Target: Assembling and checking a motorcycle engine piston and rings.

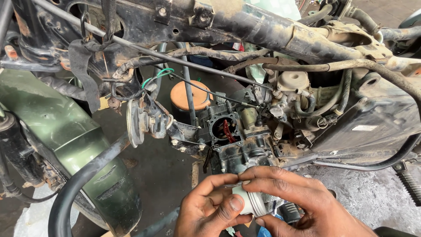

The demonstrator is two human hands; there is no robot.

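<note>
Both my hands hold a small silvery piston [251, 200] at the bottom middle of the head view. My left hand [210, 208] grips it from the left, thumb pressed on its side. My right hand [302, 202] covers it from the right, fingers laid across its top. Just above my hands stands a dirty motorcycle engine block [228, 140], its open bore showing a red part [226, 130] inside. The piston's far end is hidden by my fingers.
A black, mud-stained frame tube [245, 22] runs across the top, with cables and hoses hanging under it. A green fender [57, 127] fills the left. A round horn [135, 123] hangs left of the engine. An orange-lidded container [188, 94] stands behind. A black bar [79, 184] curves at lower left.
</note>
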